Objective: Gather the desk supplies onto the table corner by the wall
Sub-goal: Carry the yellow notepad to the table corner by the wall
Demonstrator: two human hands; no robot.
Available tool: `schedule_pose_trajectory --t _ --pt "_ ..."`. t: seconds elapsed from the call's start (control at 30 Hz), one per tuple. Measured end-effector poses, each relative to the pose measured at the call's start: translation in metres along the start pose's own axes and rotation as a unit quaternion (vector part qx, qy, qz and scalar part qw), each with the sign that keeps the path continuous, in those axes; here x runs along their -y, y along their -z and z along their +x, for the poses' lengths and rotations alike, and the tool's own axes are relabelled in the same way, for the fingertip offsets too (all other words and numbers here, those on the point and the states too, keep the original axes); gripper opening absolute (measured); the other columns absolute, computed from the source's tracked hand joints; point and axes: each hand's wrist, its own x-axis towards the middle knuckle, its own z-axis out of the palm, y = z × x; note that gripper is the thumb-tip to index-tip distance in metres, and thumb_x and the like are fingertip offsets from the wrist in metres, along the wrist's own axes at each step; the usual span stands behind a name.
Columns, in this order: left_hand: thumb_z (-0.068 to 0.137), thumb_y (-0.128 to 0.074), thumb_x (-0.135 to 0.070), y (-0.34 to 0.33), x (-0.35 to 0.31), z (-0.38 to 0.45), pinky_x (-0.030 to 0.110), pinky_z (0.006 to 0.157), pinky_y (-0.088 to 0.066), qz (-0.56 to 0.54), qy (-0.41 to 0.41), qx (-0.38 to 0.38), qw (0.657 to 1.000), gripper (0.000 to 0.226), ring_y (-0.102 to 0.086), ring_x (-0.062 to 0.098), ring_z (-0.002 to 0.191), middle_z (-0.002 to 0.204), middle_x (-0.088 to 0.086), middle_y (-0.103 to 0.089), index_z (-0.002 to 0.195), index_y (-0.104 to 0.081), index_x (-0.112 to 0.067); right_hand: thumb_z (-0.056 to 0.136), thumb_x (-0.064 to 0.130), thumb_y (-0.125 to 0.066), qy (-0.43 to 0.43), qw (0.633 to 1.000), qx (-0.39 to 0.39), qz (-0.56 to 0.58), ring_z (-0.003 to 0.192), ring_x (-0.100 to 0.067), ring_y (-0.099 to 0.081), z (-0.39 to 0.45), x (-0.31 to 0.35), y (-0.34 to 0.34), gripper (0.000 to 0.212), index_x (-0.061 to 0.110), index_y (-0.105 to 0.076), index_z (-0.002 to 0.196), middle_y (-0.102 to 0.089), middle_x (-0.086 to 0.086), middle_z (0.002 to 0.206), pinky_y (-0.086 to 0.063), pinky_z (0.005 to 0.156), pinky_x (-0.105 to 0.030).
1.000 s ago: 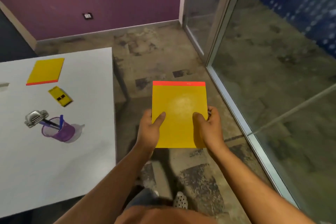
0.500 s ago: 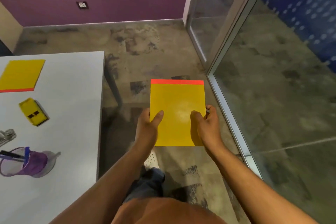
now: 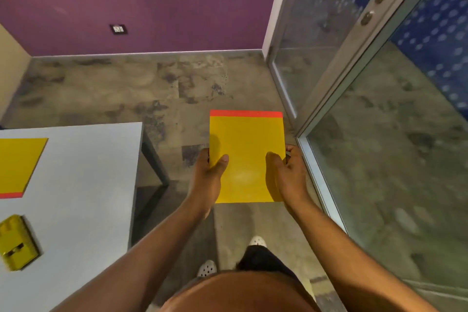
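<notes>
notepad [image 3: 247,157] off the surface, held flat over the floor [image 3: 177,88], red strip away from you. your left hand [image 3: 206,175] and right hand [image 3: 288,172] each clamp a side edge, thumbs on top, likely to carry it level. white surface [image 3: 83,185] at left bears a second notepad [image 3: 17,164] and yellow stapler [image 3: 16,243]. purple wall ahead, glass door right.

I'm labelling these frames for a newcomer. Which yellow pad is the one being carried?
Look right of the white table, over the bare floor. The yellow pad is gripped by the left hand and right hand; the other yellow pad lies flat on the table.
</notes>
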Motion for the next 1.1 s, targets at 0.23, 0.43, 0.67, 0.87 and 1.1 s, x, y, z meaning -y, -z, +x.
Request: schedule_pose_trajectory --t 0.23,0.43,0.67,0.87,1.1 --pt "0.106 -0.062 -0.032 -0.019 -0.021 0.123 0.032 0.080 -0.054 0.077 -0.005 -0.038 0.996 0.026 -0.066 0.010 0.105 0.119 -0.012 -0.065 0.129 -0.051 -0.023 0.105 0.017 -0.059 0.000 0.998 0.036 0.053 0.081 -0.013 -0.061 0.140 0.008 -0.039 0.006 0.012 -0.058 0.105 -0.068 -0.014 0.095 -0.049 0.072 -0.028" --pt "0.102 -0.069 -0.023 -0.039 -0.069 0.224 0.041 0.093 -0.059 0.067 0.031 -0.039 0.996 0.030 -0.069 0.018 0.111 0.127 -0.001 -0.070 0.129 -0.059 -0.019 0.106 0.025 -0.056 -0.009 0.996 0.083 0.022 0.074 -0.013 -0.058 0.266 0.040 -0.057 0.015 0.011 -0.058 0.110 -0.067 -0.003 0.090 -0.047 0.067 -0.030" --pt "0.109 -0.057 -0.032 -0.024 -0.114 0.315 0.048 0.084 -0.056 -0.039 0.079 -0.123 0.989 0.021 -0.068 0.031 0.096 0.105 0.010 -0.074 0.098 -0.072 -0.022 0.103 0.043 -0.059 0.017 0.987 0.161 -0.014 0.095 -0.023 -0.070 0.377 0.081 -0.120 0.020 0.024 -0.058 0.109 -0.072 -0.005 0.108 -0.055 0.077 -0.040" --pt "0.111 -0.049 -0.041 0.045 -0.131 0.404 0.039 0.080 -0.059 -0.085 0.084 -0.196 0.973 0.031 -0.074 0.023 0.090 0.101 0.005 -0.079 0.101 -0.073 -0.023 0.103 0.036 -0.061 0.040 0.970 0.236 -0.044 0.096 -0.015 -0.069 0.437 0.105 -0.215 0.020 0.019 -0.059 0.113 -0.071 0.000 0.108 -0.054 0.079 -0.036" --pt "0.110 -0.055 -0.035 0.153 -0.144 0.514 0.042 0.075 -0.055 -0.128 0.067 -0.273 0.951 0.039 -0.068 0.027 0.080 0.088 0.015 -0.072 0.101 -0.066 0.002 0.103 0.031 -0.062 0.066 0.944 0.313 -0.081 0.098 -0.018 -0.068 0.512 0.140 -0.369 0.020 0.016 -0.060 0.116 -0.069 0.001 0.110 -0.052 0.079 -0.037"
